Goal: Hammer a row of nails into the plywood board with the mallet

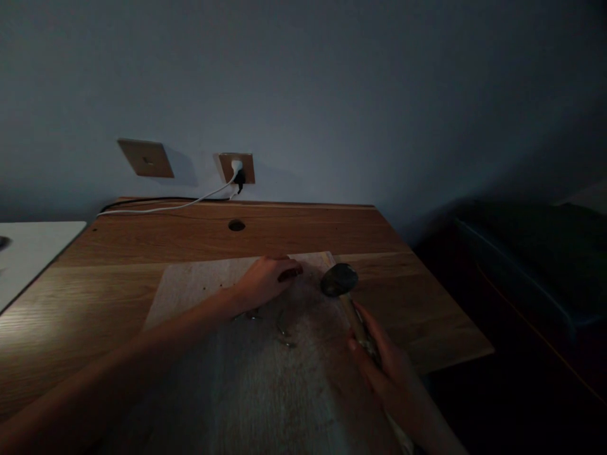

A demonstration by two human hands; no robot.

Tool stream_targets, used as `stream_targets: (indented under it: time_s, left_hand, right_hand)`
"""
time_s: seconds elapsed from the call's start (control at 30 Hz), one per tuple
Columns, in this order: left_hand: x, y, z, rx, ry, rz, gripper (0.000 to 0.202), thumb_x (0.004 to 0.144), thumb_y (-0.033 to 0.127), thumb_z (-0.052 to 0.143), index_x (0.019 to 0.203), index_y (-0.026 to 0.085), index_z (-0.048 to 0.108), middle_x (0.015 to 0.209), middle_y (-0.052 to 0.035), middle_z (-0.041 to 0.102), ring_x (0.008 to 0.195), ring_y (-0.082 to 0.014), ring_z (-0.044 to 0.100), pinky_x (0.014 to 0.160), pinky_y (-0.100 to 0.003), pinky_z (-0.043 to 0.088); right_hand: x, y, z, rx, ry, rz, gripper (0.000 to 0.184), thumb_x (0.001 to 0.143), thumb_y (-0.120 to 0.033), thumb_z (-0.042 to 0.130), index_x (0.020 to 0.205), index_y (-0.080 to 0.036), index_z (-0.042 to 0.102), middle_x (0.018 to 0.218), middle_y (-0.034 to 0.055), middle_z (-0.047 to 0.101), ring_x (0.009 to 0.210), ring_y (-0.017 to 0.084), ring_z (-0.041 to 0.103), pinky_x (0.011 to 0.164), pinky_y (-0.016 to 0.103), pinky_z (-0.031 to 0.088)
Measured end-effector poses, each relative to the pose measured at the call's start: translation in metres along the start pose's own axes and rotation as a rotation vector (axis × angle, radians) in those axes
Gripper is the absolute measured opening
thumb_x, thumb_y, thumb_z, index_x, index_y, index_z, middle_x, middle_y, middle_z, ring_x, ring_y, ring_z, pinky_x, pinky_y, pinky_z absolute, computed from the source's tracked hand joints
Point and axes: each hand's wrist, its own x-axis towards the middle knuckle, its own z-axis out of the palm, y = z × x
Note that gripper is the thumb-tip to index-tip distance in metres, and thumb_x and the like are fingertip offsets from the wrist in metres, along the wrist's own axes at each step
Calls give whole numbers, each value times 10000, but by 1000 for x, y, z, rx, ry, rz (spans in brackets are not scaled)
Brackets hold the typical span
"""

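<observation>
My right hand (386,366) is wrapped round the wooden handle of a mallet (339,280), whose dark, rounded head is raised over the right edge of a worn, pale board (265,392). On the far part of this board rests my left hand (265,281), its fingers curled. At its fingertips shows a small reddish-brown piece (290,272); the dim light hides its kind. Several thin, curved metal bits, perhaps bent nails (286,342), lie on the board nearer to me. A few small dark specks dot the board by my left wrist.
Under the board is a wooden table (403,272) with a round cable hole (236,225). A white cable (180,205) and a black one run to a wall socket (246,167). A white surface (38,253) adjoins at left. Dark cushion-like furniture (535,253) stands at right.
</observation>
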Motion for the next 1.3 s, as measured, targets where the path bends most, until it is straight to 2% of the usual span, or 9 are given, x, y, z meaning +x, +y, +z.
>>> stream_targets:
  time_s: [0.1, 0.27, 0.37, 0.5, 0.57, 0.63, 0.83, 1.0, 1.3]
  left_hand:
    - [-2, -1, 4, 5, 26, 0, 286, 876, 76, 604, 1080, 199, 761, 1045, -63, 770, 957, -202, 714, 891, -326, 552]
    - [0, -5, 5, 16, 58, -67, 276, 850, 75, 665, 1073, 200, 768, 1015, -57, 768, 940, -206, 710, 879, -322, 549]
    - [0, -5, 4, 16, 43, -44, 255, 851, 74, 674, 1054, 196, 768, 996, -53, 757, 944, -202, 702, 886, -317, 547]
    - [0, -4, 5, 2, 34, -9, 193, 850, 96, 707, 1016, 178, 761, 1015, -65, 742, 967, -207, 695, 899, -315, 544]
    - [0, -5, 6, -32, 46, -27, 196, 834, 72, 706, 996, 171, 757, 1007, -62, 747, 957, -202, 700, 885, -306, 543]
    - [1, -6, 6, -74, 55, -53, 271, 805, 26, 688, 1028, 167, 749, 996, -53, 756, 939, -190, 707, 873, -291, 542]
    - [0, -3, 3, -170, 44, -103, 459, 776, -4, 648, 1200, 169, 683, 941, -24, 770, 836, -156, 723, 778, -253, 543]
    - [0, 1, 2, -204, 54, -114, 527, 773, -18, 655, 1271, 154, 647, 907, -24, 775, 795, -149, 726, 754, -244, 548]
    - [1, 1, 1, -204, 39, -136, 524, 772, -7, 645, 1269, 161, 657, 910, -26, 783, 790, -151, 731, 758, -246, 547]
  right_hand:
    - [0, 2, 0, 3, 2, 5, 642, 1020, -520, 486, 1590, -237, 399, 1616, 138, 454, 1509, 327, 407, 1216, 599, 360]
    - [1, 2, 0, 14, 11, -15, 624, 1005, -508, 510, 1570, -250, 446, 1533, 140, 554, 1421, 340, 523, 1154, 583, 447]
    - [2, -3, -1, 20, 42, -27, 604, 987, -492, 549, 1545, -269, 498, 1483, 131, 600, 1373, 348, 567, 1109, 568, 490]
    - [2, -10, -3, 71, 22, 27, 611, 976, -489, 579, 1547, -284, 509, 1232, 121, 731, 1073, 316, 725, 829, 459, 629]
    - [3, -15, -4, 99, -16, 74, 630, 985, -489, 571, 1574, -288, 472, 1061, 98, 761, 852, 274, 746, 658, 388, 625]
    - [6, -24, -5, 101, -35, 70, 646, 986, -486, 574, 1588, -288, 451, 1016, 92, 762, 777, 257, 734, 601, 363, 608]
    - [26, -51, -3, 21, -59, -100, 561, 989, -443, 556, 1526, -284, 534, 1293, 114, 708, 1091, 301, 717, 872, 459, 622]
    - [32, -52, 2, -19, -106, -157, 545, 1014, -419, 526, 1540, -278, 499, 1448, 104, 634, 1292, 306, 635, 1084, 551, 519]
    - [31, -46, 4, -65, -73, -179, 548, 1021, -440, 511, 1546, -285, 482, 1516, 98, 578, 1391, 317, 559, 1144, 583, 466]
